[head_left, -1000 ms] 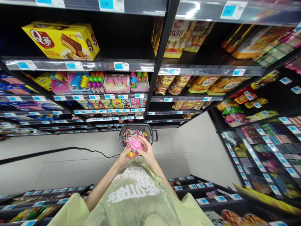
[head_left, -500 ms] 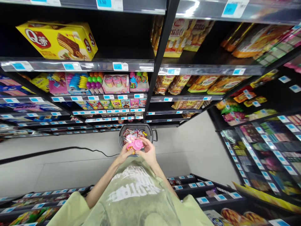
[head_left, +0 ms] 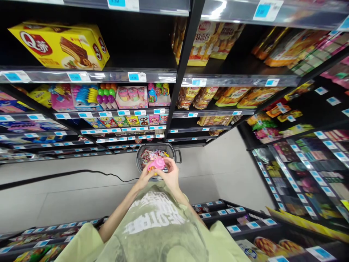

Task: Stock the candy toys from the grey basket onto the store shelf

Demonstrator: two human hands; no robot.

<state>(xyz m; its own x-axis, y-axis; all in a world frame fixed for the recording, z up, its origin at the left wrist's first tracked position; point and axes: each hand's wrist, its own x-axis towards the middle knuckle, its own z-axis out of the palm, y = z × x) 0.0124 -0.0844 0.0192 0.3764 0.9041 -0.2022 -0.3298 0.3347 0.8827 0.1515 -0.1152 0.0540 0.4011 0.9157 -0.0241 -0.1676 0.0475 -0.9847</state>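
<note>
Both my hands are in front of my shirt, holding a small pink plastic toy (head_left: 159, 163) with a rounded top and a bit of orange-yellow at its underside. My left hand (head_left: 145, 176) grips its left side, fingers closed. My right hand (head_left: 171, 174) is curled round its right side, with fingertips against the top. Just beyond and below the hands, a grey basket (head_left: 139, 157) sits on the floor, filled with small wrapped sweets (head_left: 148, 154). The hands and toy cover the basket's near part.
Dark shelves with price tags stand ahead. They bear a yellow cake box (head_left: 65, 47), colourful toy candies (head_left: 159, 94) and bread bags (head_left: 203, 43). A black cable (head_left: 89, 171) crosses the floor (head_left: 218, 174) at left. More shelves (head_left: 305, 171) stand right and behind me.
The pink toy has turned in my hands, its rounded top now tipped more upright. My right fingers have shifted higher around it. The view has moved slightly to the right.
</note>
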